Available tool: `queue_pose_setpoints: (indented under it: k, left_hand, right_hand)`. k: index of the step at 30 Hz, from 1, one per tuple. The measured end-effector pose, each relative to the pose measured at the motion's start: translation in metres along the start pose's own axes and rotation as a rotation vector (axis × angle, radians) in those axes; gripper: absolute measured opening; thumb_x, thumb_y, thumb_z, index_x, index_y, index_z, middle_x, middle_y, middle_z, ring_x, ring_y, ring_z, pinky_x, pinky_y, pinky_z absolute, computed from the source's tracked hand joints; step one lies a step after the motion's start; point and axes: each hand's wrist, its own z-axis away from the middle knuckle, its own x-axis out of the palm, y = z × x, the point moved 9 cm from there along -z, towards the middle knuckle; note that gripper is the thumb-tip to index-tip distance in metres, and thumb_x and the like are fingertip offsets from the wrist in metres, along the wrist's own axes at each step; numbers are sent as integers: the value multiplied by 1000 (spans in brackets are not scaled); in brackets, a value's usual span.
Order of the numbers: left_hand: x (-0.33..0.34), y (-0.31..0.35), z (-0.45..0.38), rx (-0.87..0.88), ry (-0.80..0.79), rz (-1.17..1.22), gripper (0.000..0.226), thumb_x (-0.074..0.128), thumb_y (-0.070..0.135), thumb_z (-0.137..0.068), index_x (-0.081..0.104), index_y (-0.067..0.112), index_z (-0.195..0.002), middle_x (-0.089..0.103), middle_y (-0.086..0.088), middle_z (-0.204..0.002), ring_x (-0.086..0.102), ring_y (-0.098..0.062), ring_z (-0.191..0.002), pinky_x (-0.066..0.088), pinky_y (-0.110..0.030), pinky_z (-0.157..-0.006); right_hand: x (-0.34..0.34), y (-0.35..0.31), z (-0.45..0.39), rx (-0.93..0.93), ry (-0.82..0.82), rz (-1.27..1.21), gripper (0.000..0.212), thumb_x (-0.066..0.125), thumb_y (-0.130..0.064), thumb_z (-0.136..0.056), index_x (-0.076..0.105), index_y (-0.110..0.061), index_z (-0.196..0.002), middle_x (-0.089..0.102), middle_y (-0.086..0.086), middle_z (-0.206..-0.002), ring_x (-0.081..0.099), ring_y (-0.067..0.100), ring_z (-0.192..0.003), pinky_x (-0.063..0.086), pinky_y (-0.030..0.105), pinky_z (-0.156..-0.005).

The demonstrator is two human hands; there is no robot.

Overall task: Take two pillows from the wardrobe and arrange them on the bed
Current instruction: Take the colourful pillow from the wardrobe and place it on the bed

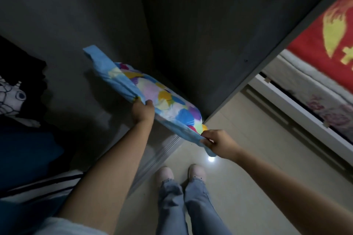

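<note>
A blue pillow (152, 93) with a bright pattern of coloured patches hangs in the air in front of the dark wardrobe (95, 15). My left hand (142, 111) grips its long edge near the middle. My right hand (219, 144) pinches the blue corner nearest me. The pillow runs from upper left to lower right, with a loose blue flap sticking up at its far end. The bed (315, 89) lies at the right, with a red and yellow cover and a floral mattress side. No second pillow is visible.
Folded dark clothes and a white printed fabric (11, 97) sit inside the wardrobe at left, above striped cloth (44, 183). The wardrobe's grey side panel (267, 47) stands between me and the bed. My feet (181, 173) stand on pale floor tiles beside the sliding-door track.
</note>
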Motion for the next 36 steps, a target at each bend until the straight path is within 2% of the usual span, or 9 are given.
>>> queue_pose_setpoints:
  k: [6,9,12,14,17,21,25,30,36]
  left_hand:
    - [-32,-2,17,143,2,-146,36,41,8,-96,56,-22,-109,55,-41,-119,53,-46,-111,41,-42,-93]
    - [-52,-1,29,267,-10,-144,30,46,3,-93,58,-24,-98,57,-44,-110,56,-48,-103,43,-44,-88]
    - [-69,6,43,425,-71,-224,26,50,-1,-90,58,-26,-91,59,-45,-102,58,-48,-97,44,-43,-86]
    - [-80,15,53,528,-114,-285,30,50,2,-90,57,-27,-89,58,-45,-100,58,-47,-96,44,-43,-84]
    - [-88,27,76,699,-246,-407,35,50,8,-91,57,-27,-90,58,-43,-102,58,-45,-97,42,-41,-81]
    - [-93,34,123,917,-413,-540,41,44,14,-89,57,-25,-83,59,-40,-96,59,-41,-91,39,-40,-74]
    - [-88,33,176,1111,-564,-669,45,37,19,-80,59,-21,-81,60,-35,-95,60,-36,-88,39,-39,-74]
    - [-78,48,233,1324,-648,-657,19,50,-4,-85,66,-15,-90,63,-26,-103,62,-31,-92,41,-30,-80]
    - [-51,112,298,1561,-628,-531,19,51,-7,-85,66,-16,-91,63,-27,-103,62,-32,-94,38,-27,-79]
  right_hand:
    - [29,-18,10,-64,-164,-58,22,49,-8,-94,62,10,-90,65,29,-89,48,26,-71,38,31,-68]
    - [47,-26,29,-11,-282,-166,25,47,-14,-96,63,4,-102,63,16,-94,49,16,-81,34,12,-70]
    - [72,-26,53,220,-480,-473,31,43,-25,-97,55,-9,-121,54,-1,-105,53,17,-101,48,26,-86]
    - [77,-27,66,359,-499,-675,32,42,-19,-98,49,-9,-127,57,5,-120,52,19,-117,55,31,-82]
    - [61,-27,73,374,-309,-545,30,44,-1,-94,52,2,-122,56,20,-131,55,20,-112,50,23,-63]
    - [19,-38,87,280,71,-69,24,46,1,-91,61,7,-108,62,20,-122,58,29,-111,39,28,-89]
    - [-22,-57,121,262,401,85,50,57,-7,-86,42,-7,-134,48,16,-139,47,31,-125,39,32,-99]
    - [-37,-60,164,348,478,402,79,66,-28,-80,20,-25,-144,19,8,-155,18,28,-141,22,48,-113]
    - [-82,-15,242,544,703,438,59,60,-30,-84,36,-18,-137,46,13,-136,34,30,-131,16,53,-113]
